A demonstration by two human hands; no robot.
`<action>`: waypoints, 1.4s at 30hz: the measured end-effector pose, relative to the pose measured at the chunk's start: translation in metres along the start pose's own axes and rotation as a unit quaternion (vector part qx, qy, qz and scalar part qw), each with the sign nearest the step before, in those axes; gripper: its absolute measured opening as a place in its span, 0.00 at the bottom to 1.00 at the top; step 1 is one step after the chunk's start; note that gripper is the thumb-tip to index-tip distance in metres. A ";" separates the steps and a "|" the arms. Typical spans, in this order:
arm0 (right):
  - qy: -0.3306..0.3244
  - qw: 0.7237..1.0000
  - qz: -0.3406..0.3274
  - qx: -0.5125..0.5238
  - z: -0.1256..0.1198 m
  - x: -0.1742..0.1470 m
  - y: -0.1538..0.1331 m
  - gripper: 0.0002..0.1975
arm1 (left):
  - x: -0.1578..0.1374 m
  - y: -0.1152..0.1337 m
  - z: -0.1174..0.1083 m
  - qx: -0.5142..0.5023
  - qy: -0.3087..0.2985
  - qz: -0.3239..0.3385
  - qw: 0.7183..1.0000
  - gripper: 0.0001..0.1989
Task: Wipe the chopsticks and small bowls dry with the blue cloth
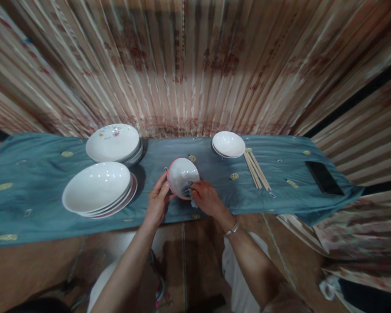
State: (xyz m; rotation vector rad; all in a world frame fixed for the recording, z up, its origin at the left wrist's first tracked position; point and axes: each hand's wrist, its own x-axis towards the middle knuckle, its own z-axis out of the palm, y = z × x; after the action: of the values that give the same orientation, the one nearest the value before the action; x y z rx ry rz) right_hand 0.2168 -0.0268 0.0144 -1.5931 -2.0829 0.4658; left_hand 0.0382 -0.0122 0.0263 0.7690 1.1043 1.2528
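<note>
A white bowl [181, 171] with a red rim is tilted toward me above the front middle of the table. My left hand [157, 202] grips it by the left side, thumb near the rim and fingers behind. At the bowl's lower right, my right hand [207, 198] is closed with its fingertips inside the rim. A bit of pale cloth [193, 203] shows under those fingers; most of it is hidden. Dark marks or a reflection show in the bowl near the right fingertips.
Left of my hands stand a stack of deep white dishes [96, 187] and, behind it, flower-patterned plates [114, 141]. Stacked small bowls [228, 144], wooden chopsticks [257, 169] and a black phone [324, 177] lie to the right on the blue-green tablecloth [169, 150]. A curtain hangs behind.
</note>
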 end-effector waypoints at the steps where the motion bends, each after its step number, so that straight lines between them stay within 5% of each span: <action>1: -0.001 1.000 -0.001 0.029 0.000 -0.001 0.001 0.14 | 0.000 0.000 0.000 -0.003 -0.001 -0.001 1.000 0.33; 9: -0.004 0.959 -0.032 0.282 0.007 -0.005 0.001 0.15 | 0.000 0.000 -0.001 -0.007 -0.022 -0.006 1.000 0.33; 14: 0.019 0.934 -0.055 0.353 0.009 -0.005 -0.009 0.16 | 0.000 -0.001 0.000 -0.011 -0.017 -0.010 1.000 0.34; 42: 0.099 0.983 -0.126 0.091 0.010 0.029 -0.034 0.26 | -0.003 0.000 0.001 0.011 0.035 -0.016 0.999 0.41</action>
State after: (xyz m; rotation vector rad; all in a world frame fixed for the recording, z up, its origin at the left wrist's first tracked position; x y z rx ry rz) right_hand 0.1776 -0.0077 0.0286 -1.2005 -1.9919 0.3798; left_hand 0.0389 -0.0148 0.0267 0.7270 1.1843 1.2504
